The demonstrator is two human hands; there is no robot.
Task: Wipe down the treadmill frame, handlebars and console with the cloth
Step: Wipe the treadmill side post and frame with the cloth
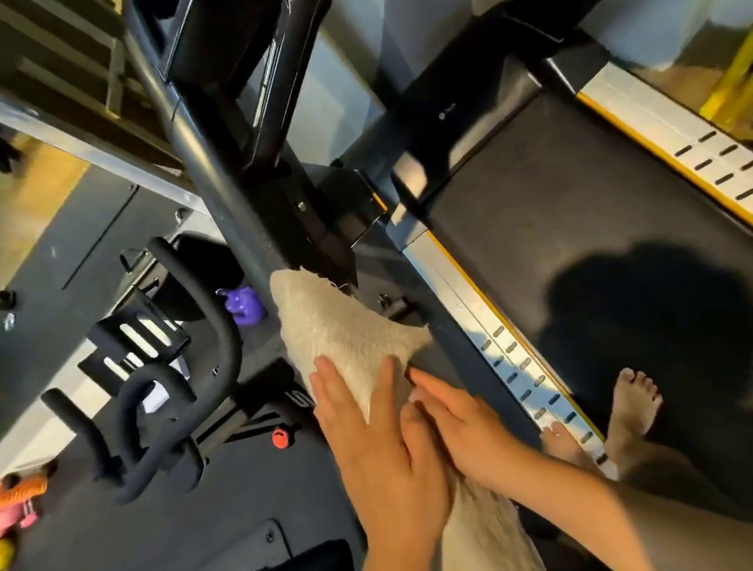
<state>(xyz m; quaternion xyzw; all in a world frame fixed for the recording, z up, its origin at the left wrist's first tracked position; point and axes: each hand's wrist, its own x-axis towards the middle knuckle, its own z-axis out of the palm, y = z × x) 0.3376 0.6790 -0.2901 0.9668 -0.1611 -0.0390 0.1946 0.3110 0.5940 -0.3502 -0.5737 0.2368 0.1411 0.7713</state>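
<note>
On one cloth (347, 331), seemingly: two hands (384, 464) (472, 439)

The beige terry cloth (346, 327) is draped over the lower part of the dark grey round tube of the treadmill frame (214, 177). Its upper end is rumpled and its other end hangs down toward the bottom edge. The tube rises to the black box-shaped console (228, 23), which has a yellow strip. Beside the cloth runs a silver slotted side rail (467, 302) with yellow edging, along the black running belt (594, 220).
</note>
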